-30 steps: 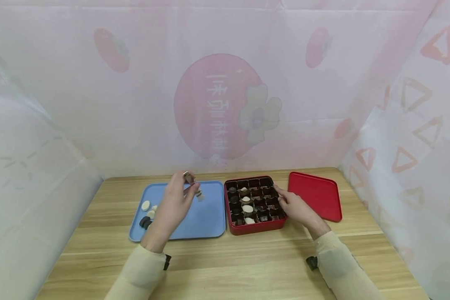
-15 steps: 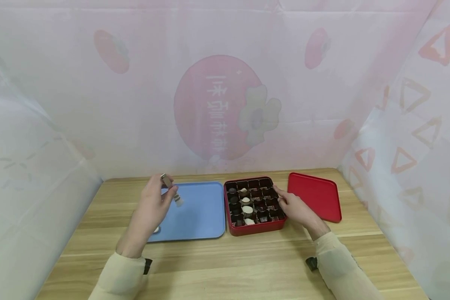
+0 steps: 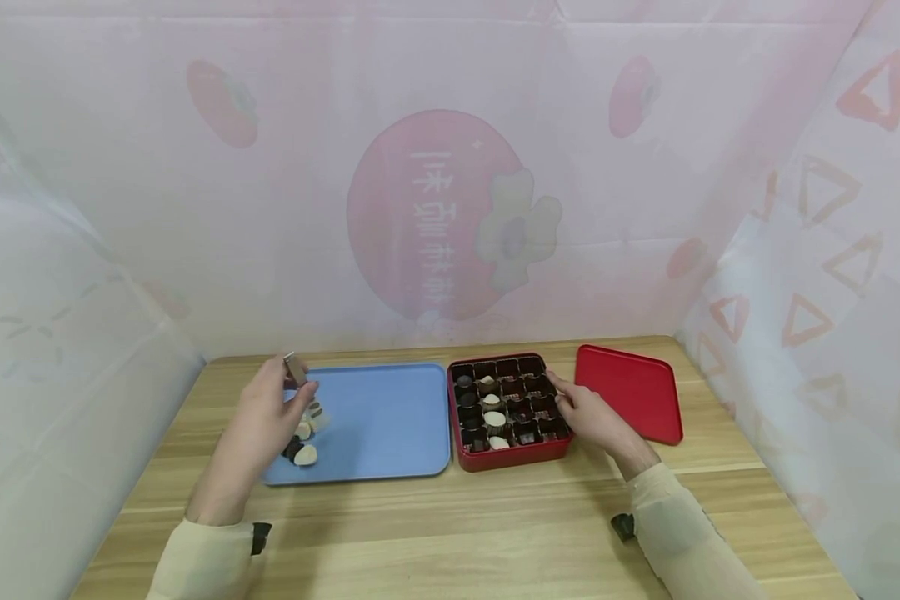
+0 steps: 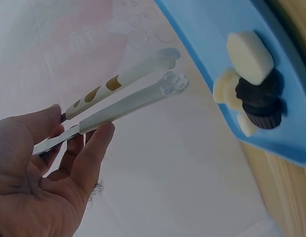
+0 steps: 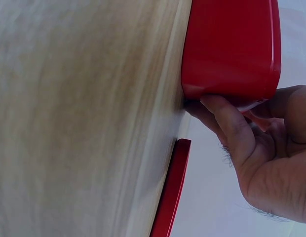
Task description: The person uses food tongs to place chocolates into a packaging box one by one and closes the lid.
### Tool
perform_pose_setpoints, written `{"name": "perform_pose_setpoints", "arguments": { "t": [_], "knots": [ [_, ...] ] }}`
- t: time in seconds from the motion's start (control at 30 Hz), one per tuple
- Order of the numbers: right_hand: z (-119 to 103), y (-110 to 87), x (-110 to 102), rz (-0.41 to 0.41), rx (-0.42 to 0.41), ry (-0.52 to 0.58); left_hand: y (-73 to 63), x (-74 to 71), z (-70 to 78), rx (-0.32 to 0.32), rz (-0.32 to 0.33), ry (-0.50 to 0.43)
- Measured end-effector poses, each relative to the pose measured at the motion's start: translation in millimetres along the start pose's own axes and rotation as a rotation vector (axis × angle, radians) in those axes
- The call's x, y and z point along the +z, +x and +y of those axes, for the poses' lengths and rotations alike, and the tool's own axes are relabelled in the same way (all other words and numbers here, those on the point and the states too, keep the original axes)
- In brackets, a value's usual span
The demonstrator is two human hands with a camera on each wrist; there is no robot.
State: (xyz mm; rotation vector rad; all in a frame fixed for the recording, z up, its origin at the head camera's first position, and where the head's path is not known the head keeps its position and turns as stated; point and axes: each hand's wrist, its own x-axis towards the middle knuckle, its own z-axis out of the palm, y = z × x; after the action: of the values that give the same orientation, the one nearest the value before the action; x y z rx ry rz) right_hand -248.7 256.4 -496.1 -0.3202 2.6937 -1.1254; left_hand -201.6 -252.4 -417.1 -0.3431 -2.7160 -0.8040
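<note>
My left hand point(image 3: 255, 421) holds a pair of small tongs point(image 4: 131, 106) with pale paw-shaped tips and brown spots on one arm. Their tips stand apart with nothing between them, over the left part of the blue tray point(image 3: 397, 425). On the tray lie white chocolates point(image 4: 249, 57) and dark chocolates point(image 4: 261, 106), partly hidden by the hand in the head view. My right hand point(image 3: 592, 417) rests its fingers against the right side of the red box point(image 3: 517, 454). The box has a dark divided insert; white and dark chocolates fill its left columns.
A red lid point(image 3: 630, 392) lies on the wooden table point(image 3: 450, 533) to the right of the box, behind my right hand. Printed cloth point(image 3: 285, 242) hangs at the back and both sides. The tray's right edge is close beside the box.
My left hand has moved left with the tongs, from the tray's middle to its left part above the chocolates. My right hand and the box have stayed in place.
</note>
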Motion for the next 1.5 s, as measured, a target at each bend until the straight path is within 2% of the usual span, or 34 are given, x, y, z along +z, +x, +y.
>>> {"name": "perform_pose_setpoints", "arguments": {
  "t": [0.37, 0.57, 0.77, 1.03, 1.37, 1.5],
  "knots": [
    [0, -0.4, 0, -0.001, 0.002, 0.001, -9.4, -14.3, -30.6, -0.06, -0.056, 0.026],
    [0, 0.6, 0, 0.003, 0.0, -0.007, -10.1, -19.4, -41.8, -0.083, -0.071, 0.03],
    [1, 0.5, 0, 0.0, 0.008, 0.001, -9.9, -23.1, -46.4, -0.093, -0.07, 0.041],
    [1, 0.0, 0, -0.002, 0.004, 0.014, -9.9, -23.1, -47.2, -0.109, -0.106, 0.031],
    [1, 0.8, 0, -0.001, 0.006, 0.007, -8.8, -17.2, -47.6, -0.068, -0.108, 0.016],
    [1, 0.8, 0, -0.001, 0.007, 0.007, -7.7, -15.4, -48.0, -0.077, -0.113, 0.007]
  ]
}}
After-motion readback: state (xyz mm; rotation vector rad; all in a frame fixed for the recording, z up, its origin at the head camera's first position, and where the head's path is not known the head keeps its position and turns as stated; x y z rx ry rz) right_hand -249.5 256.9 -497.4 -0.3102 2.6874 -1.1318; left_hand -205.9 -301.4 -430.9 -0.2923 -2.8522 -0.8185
